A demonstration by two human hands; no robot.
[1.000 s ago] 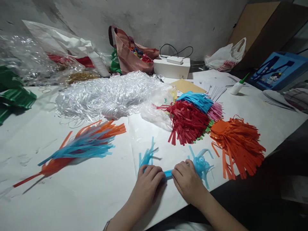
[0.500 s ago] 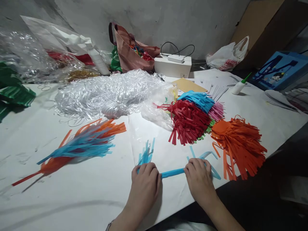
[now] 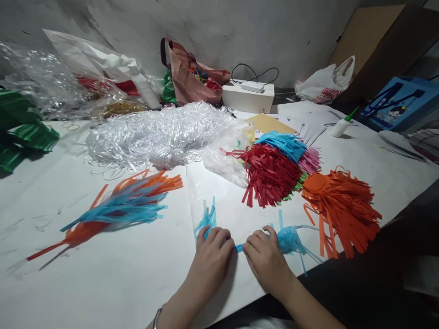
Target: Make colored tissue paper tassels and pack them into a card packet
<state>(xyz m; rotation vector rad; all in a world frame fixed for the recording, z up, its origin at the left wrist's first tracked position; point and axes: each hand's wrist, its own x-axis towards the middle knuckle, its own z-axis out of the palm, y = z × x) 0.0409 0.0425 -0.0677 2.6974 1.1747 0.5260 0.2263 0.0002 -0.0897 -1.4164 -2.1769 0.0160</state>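
A blue paper tassel (image 3: 291,239) lies across the white-covered table in front of me, its middle twisted into a narrow roll (image 3: 239,247). My left hand (image 3: 214,249) is closed over the roll's left part, with cut strips (image 3: 207,218) fanning out beyond the fingers. Over the right part, my right hand (image 3: 263,251) has its fingers curled on the roll, close to the left hand. More fringe spreads past its right side. Both palms face down, so the fingertips are hidden.
Orange (image 3: 343,208), red (image 3: 270,176) and light blue (image 3: 283,144) fringe bundles lie to the right. Orange-and-blue tassels (image 3: 120,208) lie left. Behind are a heap of shiny white ribbon (image 3: 151,135), a glue bottle (image 3: 340,127) and a white box (image 3: 248,98). The table edge (image 3: 408,201) runs along the right.
My right hand has moved left along the blue roll, nearer my left hand, and more fringe shows at its right. The visible stretch of roll between the hands is shorter.
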